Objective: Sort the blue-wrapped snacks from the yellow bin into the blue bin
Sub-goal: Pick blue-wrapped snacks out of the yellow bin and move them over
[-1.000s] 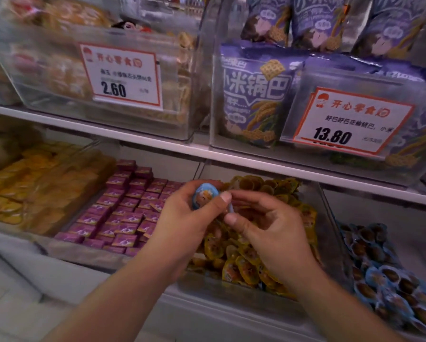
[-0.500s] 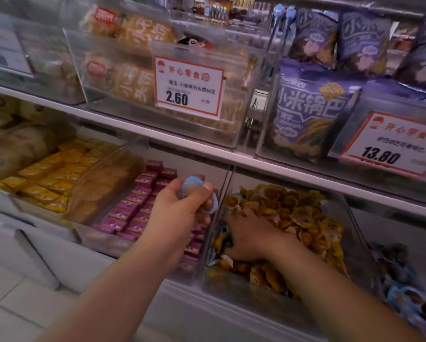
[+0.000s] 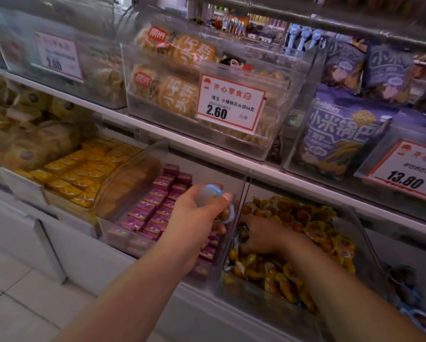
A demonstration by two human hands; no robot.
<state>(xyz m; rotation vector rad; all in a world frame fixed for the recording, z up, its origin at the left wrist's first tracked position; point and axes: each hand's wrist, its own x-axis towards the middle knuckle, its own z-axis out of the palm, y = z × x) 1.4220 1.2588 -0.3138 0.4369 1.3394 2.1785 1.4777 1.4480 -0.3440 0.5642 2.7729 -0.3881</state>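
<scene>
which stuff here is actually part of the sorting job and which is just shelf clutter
Part of the job:
left hand, holding blue-wrapped snacks
right hand, digging in the yellow bin
blue bin, far right

Just there:
purple boxes
yellow boxes
2.60 price tag
purple bags

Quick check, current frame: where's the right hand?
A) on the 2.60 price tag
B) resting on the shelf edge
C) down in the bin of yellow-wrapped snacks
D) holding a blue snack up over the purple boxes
C: the right hand is down among the yellow-wrapped snacks, fingers curled in the pile; the left hand is the one holding blue-wrapped snacks.
</scene>
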